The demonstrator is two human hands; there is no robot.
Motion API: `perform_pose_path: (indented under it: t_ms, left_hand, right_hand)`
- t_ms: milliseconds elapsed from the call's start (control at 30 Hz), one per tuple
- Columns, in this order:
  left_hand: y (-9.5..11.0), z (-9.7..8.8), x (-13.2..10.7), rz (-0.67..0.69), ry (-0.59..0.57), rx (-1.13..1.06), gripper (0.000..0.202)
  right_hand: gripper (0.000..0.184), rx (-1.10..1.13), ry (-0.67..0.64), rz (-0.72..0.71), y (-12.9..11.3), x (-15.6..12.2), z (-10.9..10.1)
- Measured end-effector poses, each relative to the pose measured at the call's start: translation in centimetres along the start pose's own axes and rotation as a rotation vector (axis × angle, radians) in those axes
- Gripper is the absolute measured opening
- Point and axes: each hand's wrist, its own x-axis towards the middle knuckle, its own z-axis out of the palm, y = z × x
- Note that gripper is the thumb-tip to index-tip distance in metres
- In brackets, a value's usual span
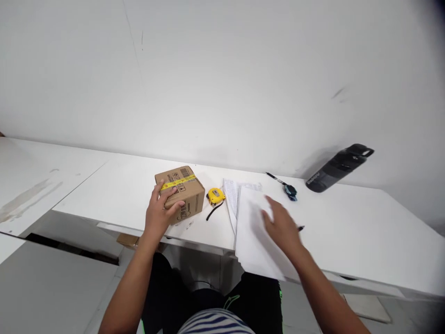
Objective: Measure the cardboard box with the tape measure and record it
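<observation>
Both hands work by the cardboard box [181,192]: left hand [158,213] grips its near corner, which should hold firm, while right hand [281,225], blurred, lies spread on the paper sheets [255,241] beside it.

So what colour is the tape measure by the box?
Yellow tape measure, clearest in the head view.

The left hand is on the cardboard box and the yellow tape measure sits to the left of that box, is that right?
Not quite. In the head view the left hand does rest on the cardboard box, but the yellow tape measure sits to the right of the box, between it and the papers.
</observation>
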Motion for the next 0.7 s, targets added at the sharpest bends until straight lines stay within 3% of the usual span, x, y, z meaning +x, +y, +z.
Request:
perform_pose_path:
  t_ms: [67, 167, 267, 367, 467, 600, 700]
  left_hand:
    - [-0.6, -0.4, 0.2, 0.007, -0.016, -0.040, 0.036]
    - [-1.2, -1.1, 0.0, 0.022, -0.070, -0.148, 0.039]
    - [-1.9, -1.9, -0.4, 0.044, -0.189, -0.288, 0.043]
    - [-2.5, -2.6, -0.3, 0.044, -0.300, -0.416, 0.047]
    - [-2.6, -2.9, 0.2, 0.016, -0.339, -0.492, 0.044]
    - [-2.3, -2.7, 0.5, -0.061, -0.351, -0.643, 0.043]
    - [-2.2, -2.0, 0.6, -0.112, -0.347, -0.792, 0.034]
  right_hand:
    - [0.049, 0.123, -0.150, -0.098, -4.3, 2.9, 2.6]
    - [0.051, 0.057, -0.402, -0.048, -9.2, 6.9, 6.7]
    - [0.051, 0.002, -0.477, 0.001, -11.8, 8.6, 9.3]
    - [0.055, -0.041, -0.491, 0.041, -12.8, 8.0, 9.9]
    - [0.055, -0.014, -0.387, 0.023, -13.1, 7.0, 9.5]
    - [0.055, 0.275, 0.012, 0.039, -14.2, 8.1, 7.3]
    - [0.062, 0.576, 0.251, 0.083, -16.9, 9.4, 4.6]
